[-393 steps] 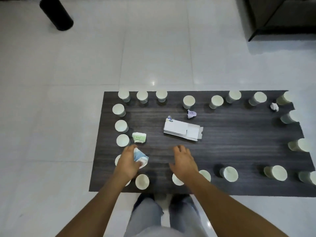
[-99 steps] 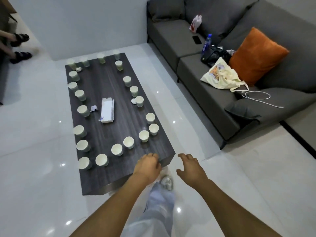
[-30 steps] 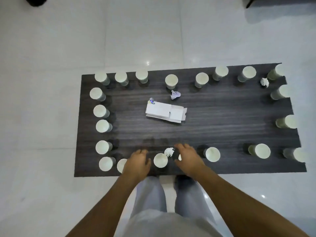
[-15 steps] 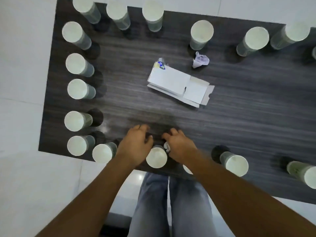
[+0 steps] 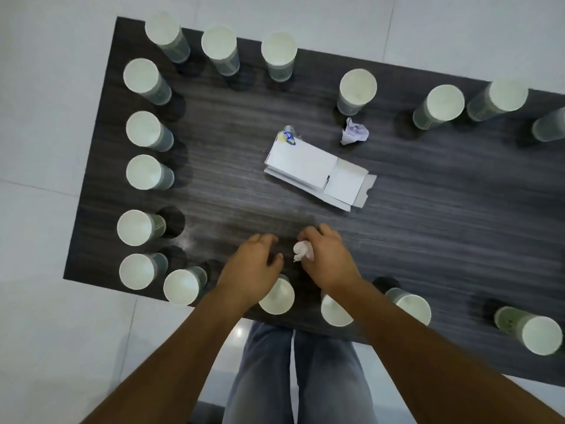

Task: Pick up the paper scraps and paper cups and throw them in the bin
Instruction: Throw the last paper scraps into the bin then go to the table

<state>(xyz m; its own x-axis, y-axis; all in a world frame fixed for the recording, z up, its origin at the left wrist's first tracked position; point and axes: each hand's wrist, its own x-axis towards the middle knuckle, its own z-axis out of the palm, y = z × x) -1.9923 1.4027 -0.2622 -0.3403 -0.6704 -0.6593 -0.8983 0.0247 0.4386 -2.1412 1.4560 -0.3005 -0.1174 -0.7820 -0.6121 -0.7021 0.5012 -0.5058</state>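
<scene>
The scrap (image 5: pixel 302 250) is now leaving the table (image 5: pixel 428 209), the right grip (image 5: pixel 324 258) pinching it; the left grip (image 5: pixel 252 266) is hovering beside, loosely open.

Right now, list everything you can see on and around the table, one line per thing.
paper cups: seventeen at least partly in view, white with grey-green sides, upright round the table's edge.
crumpled white scrap: one, white, pinched in the right hand above the near edge.
crumpled pale scrap: one, whitish-lilac, on the table beside a far-row cup.
flattened carton: one, white, opened out at the table's middle.
small wrapper: one, blue and yellow print, at the carton's far-left corner.
table: one, dark wood grain, low.
floor: pale glossy tiles, all round.
jeans: grey-blue, the person's legs at the near edge.
left hand: fingers loosely curled, holding nothing.
right hand: pinching the white scrap.
</scene>
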